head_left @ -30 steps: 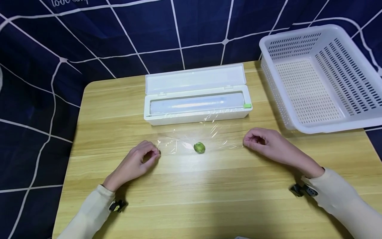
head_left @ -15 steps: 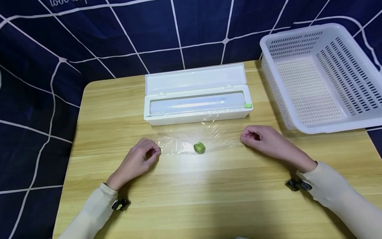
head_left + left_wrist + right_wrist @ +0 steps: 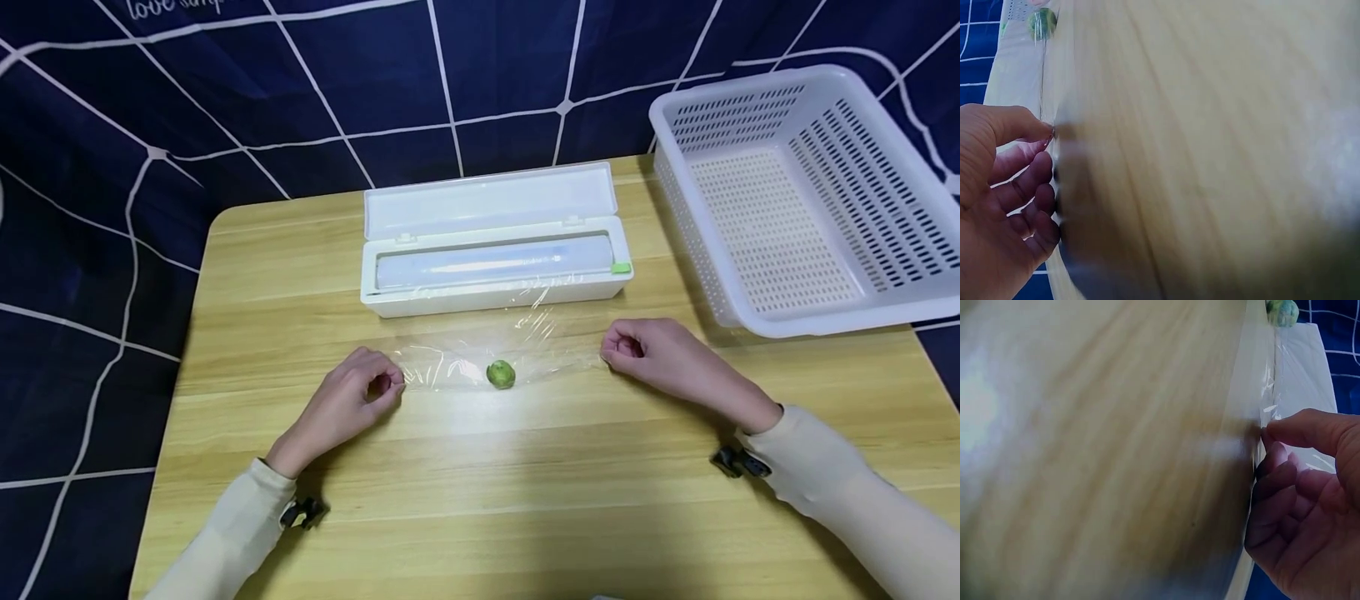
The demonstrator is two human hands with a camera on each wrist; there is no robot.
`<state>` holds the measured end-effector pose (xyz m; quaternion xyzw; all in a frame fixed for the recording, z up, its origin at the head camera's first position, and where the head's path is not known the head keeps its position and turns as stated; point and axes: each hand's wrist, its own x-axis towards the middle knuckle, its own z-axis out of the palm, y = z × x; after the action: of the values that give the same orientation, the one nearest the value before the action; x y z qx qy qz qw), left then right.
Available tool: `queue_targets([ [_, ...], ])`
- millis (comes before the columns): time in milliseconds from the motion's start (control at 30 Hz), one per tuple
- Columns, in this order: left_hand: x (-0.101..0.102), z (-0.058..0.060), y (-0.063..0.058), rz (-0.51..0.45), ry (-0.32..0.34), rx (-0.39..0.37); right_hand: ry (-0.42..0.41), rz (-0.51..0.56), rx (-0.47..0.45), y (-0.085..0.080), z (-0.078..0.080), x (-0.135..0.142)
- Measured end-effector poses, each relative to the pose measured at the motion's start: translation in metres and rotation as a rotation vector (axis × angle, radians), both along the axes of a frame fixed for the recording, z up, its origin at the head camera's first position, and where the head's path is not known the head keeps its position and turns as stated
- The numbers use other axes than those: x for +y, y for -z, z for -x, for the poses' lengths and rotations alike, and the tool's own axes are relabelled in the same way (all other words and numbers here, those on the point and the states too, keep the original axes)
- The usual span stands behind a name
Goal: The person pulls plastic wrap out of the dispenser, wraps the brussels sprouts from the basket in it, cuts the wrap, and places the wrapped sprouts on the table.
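Note:
A clear sheet of plastic wrap (image 3: 442, 367) runs out from a roll (image 3: 495, 260) in a white dispenser box (image 3: 495, 298) toward the near side. My left hand (image 3: 341, 404) pinches its left corner between thumb and forefinger, close to the tabletop. At the opposite corner my right hand (image 3: 667, 358) pinches the film in the same way. Between the hands sits a small round green vegetable, like a Brussels sprout (image 3: 501, 374), at the film's near edge. Whether it lies on or under the film I cannot tell. Both wrist views show the film held at the fingertips.
The box's lid (image 3: 491, 200) stands open at the back, and a green slider (image 3: 621, 267) sits at its right end. A white perforated basket (image 3: 697, 242) occupies the back right of the wooden table (image 3: 465, 517). Behind hangs a dark blue cloth (image 3: 390, 75) with white lines.
My right hand has moved slightly left, toward the sprout, and the film hangs slacker with more creases on that side. The left hand has barely moved.

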<state>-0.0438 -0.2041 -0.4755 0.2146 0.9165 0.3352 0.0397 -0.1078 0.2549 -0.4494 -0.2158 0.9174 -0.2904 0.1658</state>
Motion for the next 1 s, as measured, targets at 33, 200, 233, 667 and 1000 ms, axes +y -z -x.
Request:
queue_targets([
  [33, 0.000, 0.000, 0.000, -0.003, 0.001, 0.002, 0.000, -0.005, -0.005, 0.000, 0.000, 0.000],
  [200, -0.001, 0.000, 0.002, -0.023, 0.001, 0.026, 0.001, -0.032, -0.016, 0.000, 0.001, -0.001],
  [233, -0.003, 0.000, 0.005, -0.032, 0.000, 0.036, 0.003, -0.038, -0.016, 0.000, 0.001, -0.002],
  [667, -0.004, -0.002, -0.007, 0.055, -0.027, -0.032, 0.007, -0.030, 0.004, -0.004, -0.001, 0.002],
  [1000, -0.007, -0.008, -0.009, 0.033, -0.039, -0.028, 0.084, 0.057, 0.098, -0.005, -0.005, 0.013],
])
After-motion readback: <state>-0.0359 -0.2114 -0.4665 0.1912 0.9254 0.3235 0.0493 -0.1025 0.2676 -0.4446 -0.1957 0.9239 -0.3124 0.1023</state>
